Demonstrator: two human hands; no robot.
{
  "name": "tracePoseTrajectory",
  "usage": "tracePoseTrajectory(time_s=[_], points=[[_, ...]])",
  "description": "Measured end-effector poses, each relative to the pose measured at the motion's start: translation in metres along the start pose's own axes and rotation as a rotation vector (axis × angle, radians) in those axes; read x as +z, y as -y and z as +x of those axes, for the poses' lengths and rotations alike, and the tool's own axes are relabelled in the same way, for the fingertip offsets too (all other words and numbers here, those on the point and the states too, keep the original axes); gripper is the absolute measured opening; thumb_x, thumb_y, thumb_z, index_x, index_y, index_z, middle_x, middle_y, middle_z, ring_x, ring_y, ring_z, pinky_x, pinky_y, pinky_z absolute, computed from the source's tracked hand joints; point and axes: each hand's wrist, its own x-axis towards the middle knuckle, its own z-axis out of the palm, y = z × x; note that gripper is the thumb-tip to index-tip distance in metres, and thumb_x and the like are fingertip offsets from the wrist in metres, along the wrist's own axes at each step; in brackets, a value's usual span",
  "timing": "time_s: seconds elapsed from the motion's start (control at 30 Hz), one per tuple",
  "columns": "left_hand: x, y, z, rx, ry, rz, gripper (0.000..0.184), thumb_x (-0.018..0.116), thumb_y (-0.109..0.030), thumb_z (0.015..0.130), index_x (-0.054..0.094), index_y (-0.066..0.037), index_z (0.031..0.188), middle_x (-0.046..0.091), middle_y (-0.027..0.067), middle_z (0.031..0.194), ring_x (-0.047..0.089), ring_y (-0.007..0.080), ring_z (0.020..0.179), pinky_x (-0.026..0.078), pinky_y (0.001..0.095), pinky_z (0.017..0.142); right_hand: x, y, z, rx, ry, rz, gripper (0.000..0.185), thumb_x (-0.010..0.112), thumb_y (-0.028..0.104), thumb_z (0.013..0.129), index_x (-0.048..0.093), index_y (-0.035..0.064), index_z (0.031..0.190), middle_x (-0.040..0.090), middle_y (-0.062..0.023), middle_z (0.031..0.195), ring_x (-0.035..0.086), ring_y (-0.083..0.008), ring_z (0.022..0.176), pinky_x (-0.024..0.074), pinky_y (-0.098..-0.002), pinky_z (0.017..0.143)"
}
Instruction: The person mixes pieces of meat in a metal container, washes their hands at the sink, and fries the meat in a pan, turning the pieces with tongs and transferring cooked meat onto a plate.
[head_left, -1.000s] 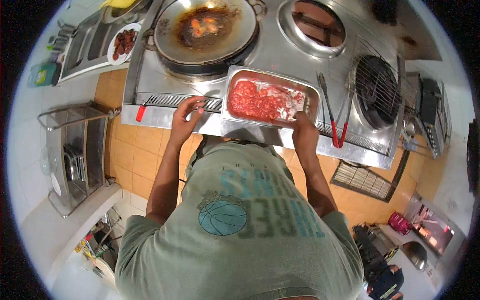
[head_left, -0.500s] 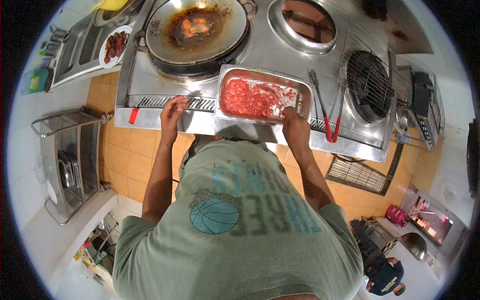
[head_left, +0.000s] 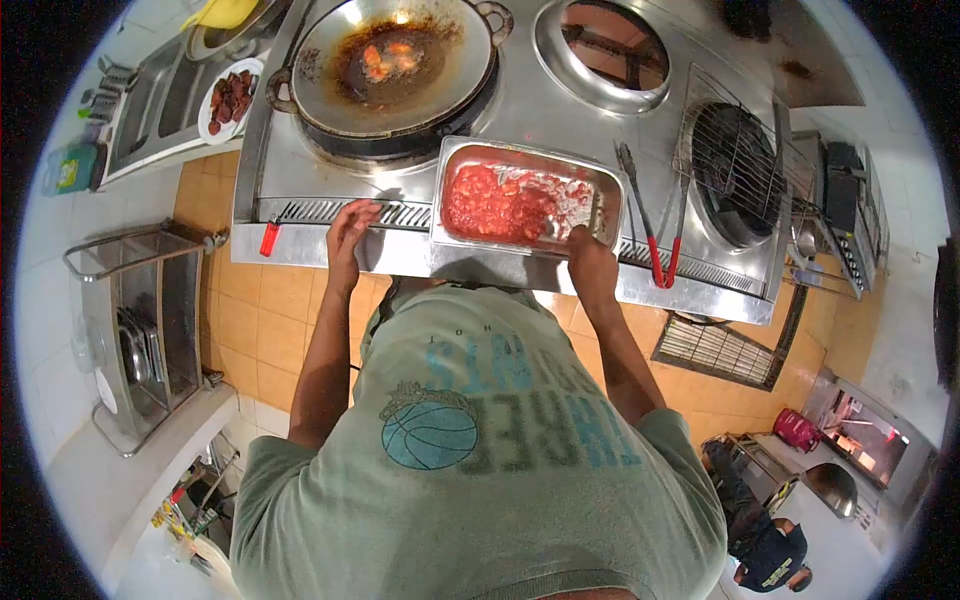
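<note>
A rectangular metal tray point(head_left: 437, 225) stands at the stove's front edge, holding wet, red, chunky food point(head_left: 490, 205). The food lies thickest on the left; on the right, bare metal shows through. My right hand point(head_left: 592, 262) is closed at the tray's front right corner, fingertips over the inside. What it grips is hidden by the hand. Left of the tray, my left hand point(head_left: 350, 232) hovers at the stove edge, fingers apart and holding nothing. Behind it, a large wok point(head_left: 330, 95) holds dark oil with a few orange-red pieces point(head_left: 385, 62) in the middle.
Red-handled tongs point(head_left: 655, 225) lie right of the tray. A wire rack point(head_left: 735, 130) covers the right burner; an open burner ring point(head_left: 550, 60) is at the back. A red lighter-like object point(head_left: 269, 238) sits front left. A plate of dark meat pieces point(head_left: 212, 128) stands by the sink. Another person point(head_left: 770, 555) is lower right.
The red food has shifted slightly inside the tray, with more bare metal showing at the right. My right hand has moved a little; my left hand stays nearly in place.
</note>
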Motion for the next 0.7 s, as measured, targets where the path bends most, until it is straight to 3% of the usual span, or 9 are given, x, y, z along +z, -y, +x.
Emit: tracePoseTrajectory(time_s=[0.1, 0.2, 0.23, 0.27, 0.4, 0.53, 0.6, 0.7], points=[[0.001, 0.001, -0.001, 0.014, -0.007, 0.035, 0.039, 0.051, -0.025, 0.089, 0.051, 0.003, 0.116, 0.06, 0.0138, 0.108, 0.057, 0.0221, 0.099, 0.041, 0.0347, 0.093, -0.02, 0.006, -0.004, -0.04, -0.256, 0.184, 0.006, 0.051, 0.005, 0.08, 0.054, 0.008, 0.084, 0.061, -0.0194, 0.069, 0.063, -0.0361, 0.065, 0.0493, -0.0459, 0.053], [0.005, 0.008, -0.001, 0.005, 0.002, 0.018, 0.039, 0.051, -0.025, 0.089, 0.052, 0.003, 0.115, 0.061, 0.013, 0.106, 0.056, 0.0207, 0.099, 0.041, 0.0335, 0.091, 0.0, 0.003, -0.001, -0.036, -0.23, 0.127, 0.006, 0.049, 0.007, 0.082, 0.054, 0.0074, 0.084, 0.062, -0.0184, 0.069, 0.063, -0.0356, 0.064, 0.0495, -0.0455, 0.053], [0.01, 0.009, 0.0, 0.006, 0.005, 0.001, 0.038, 0.051, -0.025, 0.089, 0.052, 0.003, 0.115, 0.061, 0.0128, 0.105, 0.056, 0.0203, 0.099, 0.041, 0.0331, 0.091, 0.021, -0.007, 0.0, -0.023, 0.036, -0.099, 0.008, 0.047, 0.011, 0.084, 0.054, 0.0067, 0.084, 0.063, -0.0176, 0.07, 0.064, -0.0352, 0.065, 0.0502, -0.0451, 0.054], [0.012, 0.008, 0.002, 0.008, 0.006, -0.014, 0.038, 0.051, -0.025, 0.089, 0.052, 0.003, 0.115, 0.061, 0.0127, 0.105, 0.056, 0.02, 0.099, 0.041, 0.0328, 0.091, 0.039, -0.015, 0.0, 0.012, 0.076, -0.142, 0.011, 0.045, 0.014, 0.085, 0.053, 0.0061, 0.086, 0.063, -0.0174, 0.07, 0.064, -0.0352, 0.064, 0.0505, -0.0453, 0.053], [0.011, 0.007, 0.009, 0.009, 0.033, -0.023, 0.041, 0.05, -0.028, 0.088, 0.052, 0.004, 0.114, 0.061, 0.0133, 0.105, 0.056, 0.0196, 0.098, 0.041, 0.0321, 0.09, 0.02, -0.013, 0.0, 0.012, 0.082, -0.058, 0.012, 0.044, 0.014, 0.087, 0.053, 0.0067, 0.088, 0.063, -0.0188, 0.069, 0.064, -0.036, 0.062, 0.0507, -0.0459, 0.051], [0.011, 0.008, 0.017, 0.024, 0.019, 0.018, 0.048, 0.052, -0.034, 0.086, 0.051, 0.004, 0.115, 0.06, 0.0136, 0.105, 0.056, 0.0194, 0.098, 0.04, 0.0326, 0.091, 0.022, -0.026, -0.01, 0.103, 0.042, -0.009, 0.018, 0.049, 0.021, 0.086, 0.056, 0.0073, 0.095, 0.063, -0.0199, 0.069, 0.064, -0.0366, 0.062, 0.0516, -0.046, 0.053], [0.011, 0.006, 0.019, 0.038, 0.024, 0.119, 0.054, 0.052, -0.04, 0.086, 0.05, 0.005, 0.116, 0.059, 0.0142, 0.107, 0.055, 0.0201, 0.101, 0.039, 0.0336, 0.092, 0.019, -0.028, -0.016, 0.16, 0.073, -0.008, 0.031, 0.047, 0.029, 0.089, 0.054, 0.0078, 0.11, 0.064, -0.0207, 0.07, 0.064, -0.0371, 0.065, 0.0524, -0.0457, 0.056], [0.013, 0.013, 0.019, 0.066, -0.003, 0.2, 0.04, 0.054, -0.025, 0.089, 0.051, 0.005, 0.115, 0.06, 0.0124, 0.105, 0.055, 0.0183, 0.1, 0.042, 0.0308, 0.09, -0.005, -0.01, -0.022, 0.256, 0.121, 0.009, 0.045, 0.042, 0.036, 0.092, 0.045, 0.0056, 0.126, 0.064, -0.0222, 0.072, 0.064, -0.038, 0.066, 0.052, -0.047, 0.059]])
